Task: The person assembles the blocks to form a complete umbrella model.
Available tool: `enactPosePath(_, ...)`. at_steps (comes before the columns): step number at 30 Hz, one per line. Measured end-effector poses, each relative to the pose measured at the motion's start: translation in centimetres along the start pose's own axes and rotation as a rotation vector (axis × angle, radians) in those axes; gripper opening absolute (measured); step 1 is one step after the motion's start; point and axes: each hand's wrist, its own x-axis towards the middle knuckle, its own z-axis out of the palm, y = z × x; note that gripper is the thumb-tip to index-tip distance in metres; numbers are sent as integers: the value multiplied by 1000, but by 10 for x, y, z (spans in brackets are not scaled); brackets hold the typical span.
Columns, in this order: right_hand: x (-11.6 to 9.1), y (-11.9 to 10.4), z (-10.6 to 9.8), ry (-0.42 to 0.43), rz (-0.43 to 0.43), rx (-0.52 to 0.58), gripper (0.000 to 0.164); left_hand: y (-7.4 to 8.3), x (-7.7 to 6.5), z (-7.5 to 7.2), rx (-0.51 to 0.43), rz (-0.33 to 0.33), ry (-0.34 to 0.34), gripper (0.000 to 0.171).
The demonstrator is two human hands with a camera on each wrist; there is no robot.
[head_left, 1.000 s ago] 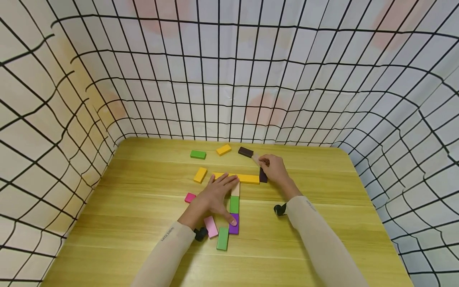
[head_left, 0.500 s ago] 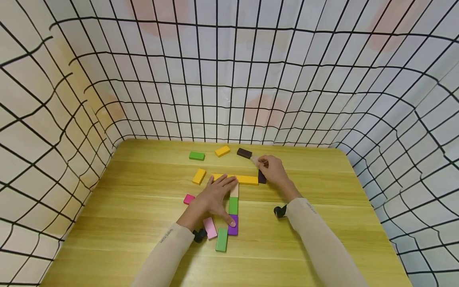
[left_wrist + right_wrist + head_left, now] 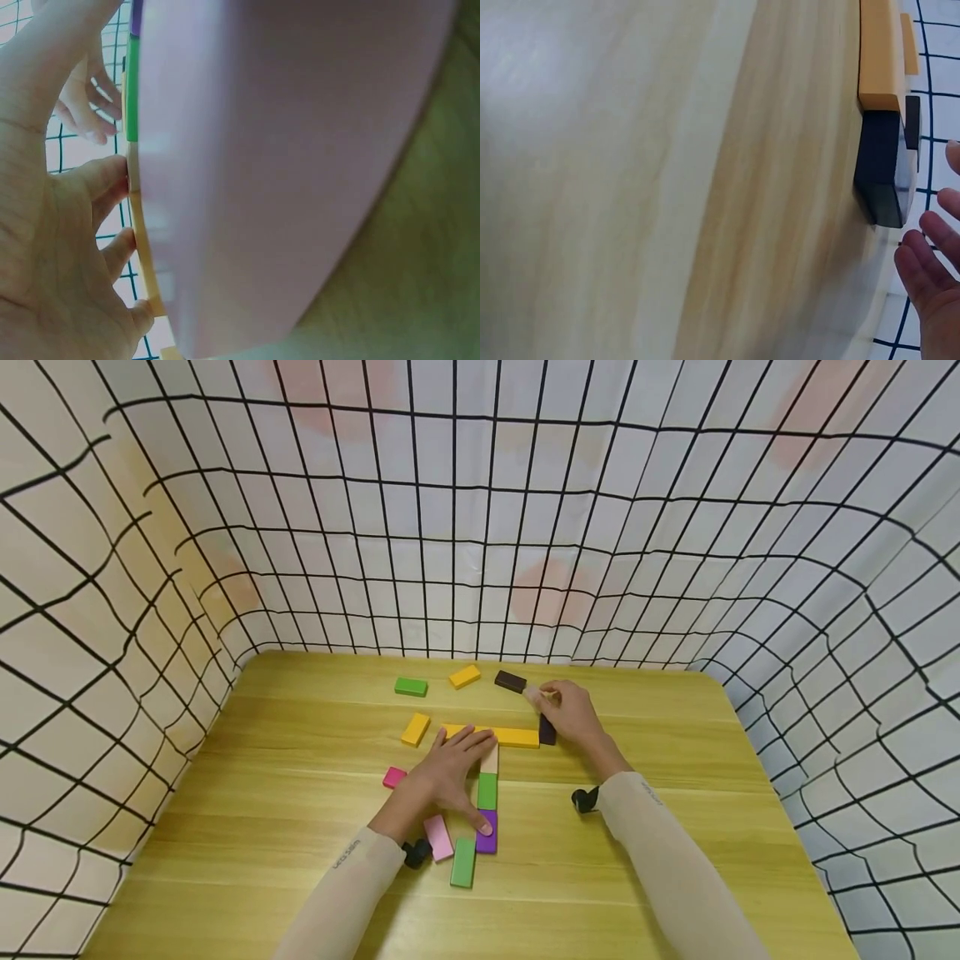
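Resting my left hand (image 3: pixel 446 777), spread, from purple block (image 3: pixel 489 842) to yellow row (image 3: pixel 517 738) in head view; right hand (image 3: pixel 574 710) at pale block (image 3: pixel 529 693), can't tell if I'm pinching. Left wrist: fingertips (image 3: pixel 124 244) at yellow row. Right wrist: fingers by black block (image 3: pixel 879 146).

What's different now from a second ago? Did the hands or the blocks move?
Just a little: the right hand moved slightly farther from the person, near the black block, and its thumb and fingers look more spread. I can't tell whether it let go of anything. The left hand stayed spread, thumb on the purple block, and no block visibly moved.
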Motion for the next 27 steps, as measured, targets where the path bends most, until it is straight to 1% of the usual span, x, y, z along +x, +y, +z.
enactPosePath(9, 5, -7, 3, -25, -51, -18, 54, 0, 1, 1, -1, -5, 0, 147)
enactPosePath(14, 8, -13, 7, -66, -51, -70, 62, 0, 1, 2, 0, -8, -9, 147)
enactPosePath(17, 10, -15, 9, -85, -64, -103, 63, 0, 1, 2, -8, -6, -3, 147)
enactPosePath(20, 14, -17, 10, -86, -95, -127, 60, -1, 1, 2, -12, -1, 0, 147)
enactPosePath(23, 19, -19, 11, -61, -110, -107, 53, -2, 2, 2, -14, 2, 6, 147)
enactPosePath(27, 27, -21, 14, -21, -98, -57, 43, -3, 2, 2, -13, 3, 10, 147)
